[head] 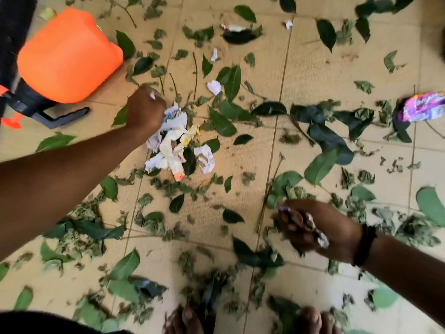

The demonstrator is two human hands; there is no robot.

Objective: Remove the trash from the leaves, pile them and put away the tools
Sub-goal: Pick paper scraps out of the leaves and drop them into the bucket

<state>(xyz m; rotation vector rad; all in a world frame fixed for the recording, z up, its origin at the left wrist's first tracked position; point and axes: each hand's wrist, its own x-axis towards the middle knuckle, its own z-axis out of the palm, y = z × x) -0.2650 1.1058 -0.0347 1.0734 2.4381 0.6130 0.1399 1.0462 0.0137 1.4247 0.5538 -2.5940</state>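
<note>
We see green leaves [222, 121] all over the floor [313, 66]. An orange sprayer [68, 55] sits at ten o'clock. Our left hand [145, 109] is curled tight on paper above the trash pile [178, 145]. Our right hand [315, 227], at four o'clock, squeezes crumpled scraps [321, 239].

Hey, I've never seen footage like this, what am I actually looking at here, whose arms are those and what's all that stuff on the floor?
There is no machine here. A camera worn on a person's head looks down at their own two arms and bare feet. The beige tiled floor is strewn with green leaves and twigs. In the middle lies a heap of crumpled white paper scraps. The left hand is closed on paper at the top of that heap. The right hand grips more crumpled paper. At upper left sits a bright orange plastic container; at the right edge lies a pink and purple wrapper.
</note>
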